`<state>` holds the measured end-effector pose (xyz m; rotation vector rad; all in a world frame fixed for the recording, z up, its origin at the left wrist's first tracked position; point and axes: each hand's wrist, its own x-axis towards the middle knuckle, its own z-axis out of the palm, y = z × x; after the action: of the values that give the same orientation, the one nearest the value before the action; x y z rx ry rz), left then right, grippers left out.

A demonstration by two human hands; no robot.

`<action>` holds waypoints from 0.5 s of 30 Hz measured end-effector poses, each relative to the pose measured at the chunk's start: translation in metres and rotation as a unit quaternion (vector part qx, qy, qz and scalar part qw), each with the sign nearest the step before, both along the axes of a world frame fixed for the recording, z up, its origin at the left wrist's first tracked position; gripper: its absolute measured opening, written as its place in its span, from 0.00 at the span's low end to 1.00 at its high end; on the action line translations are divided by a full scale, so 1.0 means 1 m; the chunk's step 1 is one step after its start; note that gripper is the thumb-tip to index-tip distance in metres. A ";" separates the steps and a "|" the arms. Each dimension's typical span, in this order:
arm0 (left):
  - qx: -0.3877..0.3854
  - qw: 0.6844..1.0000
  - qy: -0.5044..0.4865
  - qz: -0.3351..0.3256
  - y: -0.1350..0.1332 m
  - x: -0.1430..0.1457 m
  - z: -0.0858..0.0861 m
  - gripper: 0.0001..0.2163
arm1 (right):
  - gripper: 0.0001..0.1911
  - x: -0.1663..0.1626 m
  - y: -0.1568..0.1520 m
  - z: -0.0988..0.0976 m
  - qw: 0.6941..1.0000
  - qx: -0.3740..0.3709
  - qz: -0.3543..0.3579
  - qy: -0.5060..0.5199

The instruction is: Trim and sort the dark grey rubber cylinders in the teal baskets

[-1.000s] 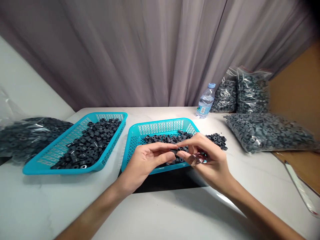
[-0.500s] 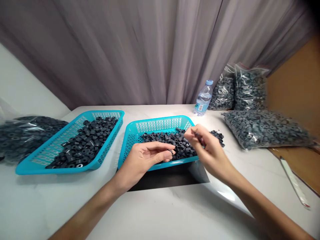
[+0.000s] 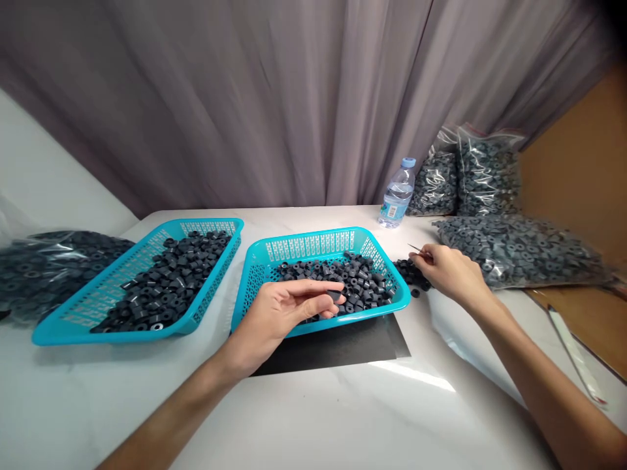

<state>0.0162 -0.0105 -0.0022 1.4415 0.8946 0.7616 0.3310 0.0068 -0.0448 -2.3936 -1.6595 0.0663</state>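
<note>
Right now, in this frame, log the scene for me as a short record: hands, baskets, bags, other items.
Left hand: holds a dark piece between thumb and fingers, near the middle basket
Right hand: holds a thin pointed tool near a loose pile of similar pieces
Baskets: middle basket and left basket, both blue, both holding dark pieces
Bags: left bag; at right, two standing bags and a lying bag
Bottle: upright, blue cap
Backdrop: grey curtain
</note>
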 end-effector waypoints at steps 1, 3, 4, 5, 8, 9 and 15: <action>-0.002 1.000 -0.003 -0.003 0.000 0.000 0.000 0.11 | 0.16 0.001 0.001 -0.001 1.000 0.007 0.002 0.003; -0.004 1.000 -0.008 -0.011 -0.001 0.000 0.000 0.12 | 0.13 0.002 0.001 -0.002 0.999 0.030 0.002 0.014; -0.005 1.000 -0.008 -0.014 -0.001 0.000 0.000 0.12 | 0.13 0.002 0.001 -0.002 0.999 0.040 0.001 0.020; -0.004 1.000 -0.006 -0.017 -0.001 0.000 0.000 0.12 | 0.13 0.001 0.000 -0.002 0.999 0.046 0.000 0.026; 0.012 1.000 0.013 -0.016 -0.001 -0.001 0.003 0.14 | 0.14 -0.003 -0.001 0.000 0.998 0.053 0.010 0.044; 0.027 0.999 0.028 -0.008 0.000 -0.003 0.006 0.14 | 0.14 -0.004 -0.001 0.001 0.997 0.055 0.016 0.047; 0.237 0.924 0.203 0.221 0.032 -0.051 0.037 0.16 | 0.17 -0.004 -0.001 0.000 0.996 0.065 0.032 0.045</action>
<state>-0.0349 0.0212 0.0346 1.8938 1.4606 1.0884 0.3269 0.0061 -0.0443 -2.2089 -1.6477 0.0731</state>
